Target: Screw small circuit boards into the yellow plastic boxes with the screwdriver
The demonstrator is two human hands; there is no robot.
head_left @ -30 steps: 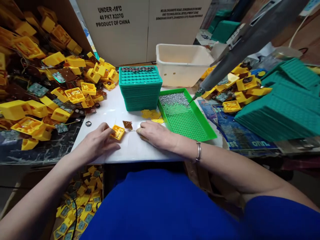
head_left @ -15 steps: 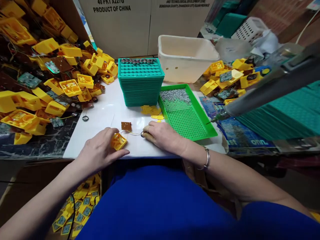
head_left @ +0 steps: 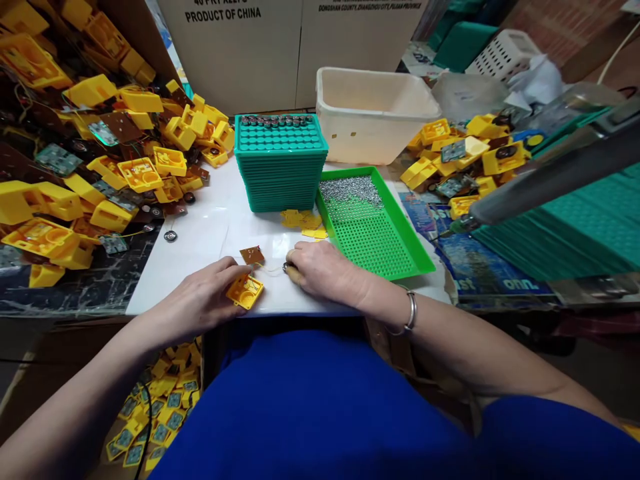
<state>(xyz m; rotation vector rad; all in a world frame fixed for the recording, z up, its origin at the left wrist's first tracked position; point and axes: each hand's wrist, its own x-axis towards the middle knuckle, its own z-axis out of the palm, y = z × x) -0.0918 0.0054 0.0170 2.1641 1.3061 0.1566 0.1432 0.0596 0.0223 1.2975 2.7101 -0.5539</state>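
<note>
Near the table's front edge, my left hand [head_left: 215, 288] is closed on a small yellow plastic case [head_left: 245, 291], its hollow side facing up. Just behind the case lies a brown circuit board [head_left: 252, 255], joined to thin pale wires [head_left: 270, 269]. The wires run right to a small round metal part [head_left: 285, 267], which looks like a little speaker. My right hand [head_left: 320, 270] pinches that part between thumb and fingers, close to the white tabletop. My fingers partly cover it.
A green tray [head_left: 425, 261] of small screws stands right of a stack of teal trays [head_left: 283, 177]. An electric screwdriver [head_left: 540, 173] hangs at right. Yellow cases [head_left: 141, 175] heap at left. Behind are a white bin [head_left: 370, 130] and cartons [head_left: 240, 60].
My left hand has closed round the yellow case, which has shifted slightly right and turned. The circuit board has tilted. The screwdriver has swung a little to the right.
</note>
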